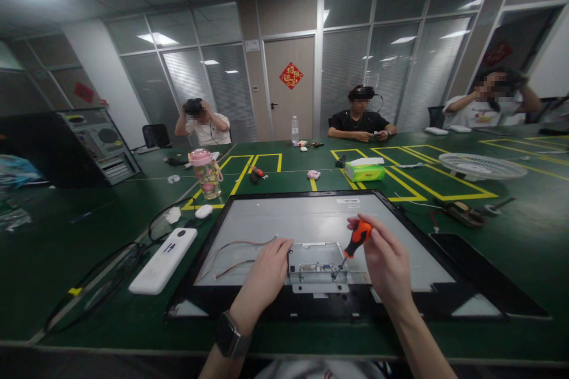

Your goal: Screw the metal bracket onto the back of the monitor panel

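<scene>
A monitor panel point(284, 219) lies face down in front of me, its grey metal back framed in black. Toward its near edge sits a metal bracket point(317, 287) with a row of ports. At the bracket's left side is my left hand point(269, 266), fingers together and closed on its edge, the fingertips partly hidden. My right hand point(387, 254) grips an orange-and-black screwdriver point(358, 239) by the handle. The screwdriver slants down to the left, its tip at the right end of the port row. Loose thin wires point(235, 244) lie on the panel left of the bracket.
On the green table point(106, 213), a white power bank point(163, 260) and black cables point(106, 275) lie left of the panel. Beyond it stand a pink-lidded bottle point(207, 174) and a tissue pack point(364, 170). A black flat part point(489, 275) lies right. Several people sit opposite.
</scene>
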Available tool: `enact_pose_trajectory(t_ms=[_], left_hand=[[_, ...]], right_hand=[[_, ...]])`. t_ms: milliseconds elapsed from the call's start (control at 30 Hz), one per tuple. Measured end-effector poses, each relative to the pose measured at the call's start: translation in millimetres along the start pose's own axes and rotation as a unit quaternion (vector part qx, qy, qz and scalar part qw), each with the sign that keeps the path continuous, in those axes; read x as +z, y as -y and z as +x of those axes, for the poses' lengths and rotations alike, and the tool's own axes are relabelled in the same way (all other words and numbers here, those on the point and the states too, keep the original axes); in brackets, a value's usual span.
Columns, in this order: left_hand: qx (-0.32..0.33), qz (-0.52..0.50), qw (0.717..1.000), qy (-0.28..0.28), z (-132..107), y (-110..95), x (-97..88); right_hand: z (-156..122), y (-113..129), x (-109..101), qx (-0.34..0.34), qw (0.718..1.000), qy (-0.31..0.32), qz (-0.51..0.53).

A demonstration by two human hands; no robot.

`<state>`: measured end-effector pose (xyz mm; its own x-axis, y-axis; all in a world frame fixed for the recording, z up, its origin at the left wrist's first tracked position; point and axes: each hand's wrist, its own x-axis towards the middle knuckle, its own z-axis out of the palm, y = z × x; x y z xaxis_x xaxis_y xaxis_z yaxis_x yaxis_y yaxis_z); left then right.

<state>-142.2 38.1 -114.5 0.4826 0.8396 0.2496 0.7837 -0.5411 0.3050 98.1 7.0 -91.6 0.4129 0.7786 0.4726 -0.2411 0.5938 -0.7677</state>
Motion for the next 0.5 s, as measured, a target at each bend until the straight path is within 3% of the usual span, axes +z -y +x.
enact_pose_trajectory(t_ms=[300,500], left_hand=[[-0.003,0.004,1.000,0.008,1.0,-0.5,-1.5],[-0.007,0.003,1.000,0.018,0.0,-3.8,-5.6]], right_hand=[[4.1,1.6,2.3,-0.070,0.996,-0.014,-0.048],[4.7,0.0,-0.2,-0.082,0.995,-0.017,-0.048]])
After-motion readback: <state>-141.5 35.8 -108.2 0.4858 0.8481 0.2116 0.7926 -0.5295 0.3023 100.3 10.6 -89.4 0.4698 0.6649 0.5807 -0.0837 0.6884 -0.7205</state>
